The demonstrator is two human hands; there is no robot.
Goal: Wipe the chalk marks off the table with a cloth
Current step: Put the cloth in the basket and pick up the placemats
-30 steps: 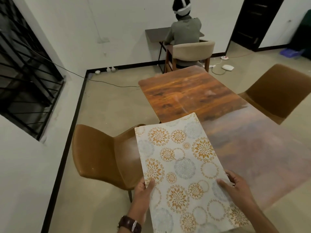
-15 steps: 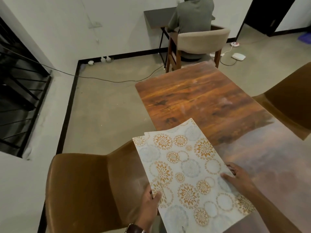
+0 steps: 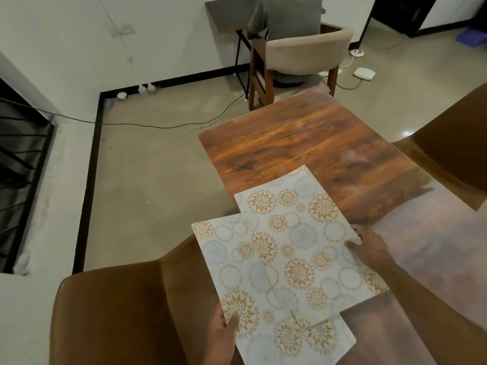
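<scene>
At the far left we see a dark barred window (image 3: pixel 23 164), cut off by the frame edge, and a black cable (image 3: pixel 147 125) running across the floor (image 3: pixel 147 185) towards the far wall. Near us on the left is a brown chair (image 3: pixel 113 312), its seat partly hidden under the patterned sheets.

Our left hand (image 3: pixel 224 330) comes up from the bottom edge; its thumb lies on top of the nearer patterned sheet (image 3: pixel 263 275) and pinches its near-left edge, the fingers hidden below. A second patterned sheet (image 3: pixel 297 206) lies partly under or over the first; we cannot tell which is on top along the whole overlap. Whether these stiff-looking pieces are cloth we cannot tell either.

Our right hand (image 3: pixel 369 248) rests on the right edge of the sheets, thumb on top and the other fingers curled round the edge, mostly out of sight. Both sheets overhang the near-left corner of the wooden bench (image 3: pixel 303 143).

On the bench, pale chalk marks (image 3: pixel 353 156) show as faint smudges towards the right; the near-right part of the top is washed out by glare, so marks there are hard to make out. At the right edge another brown chair (image 3: pixel 453 154) is cut off. At the far end a seated person (image 3: pixel 287 17), head out of frame, sits on a beige chair (image 3: pixel 305 54).
</scene>
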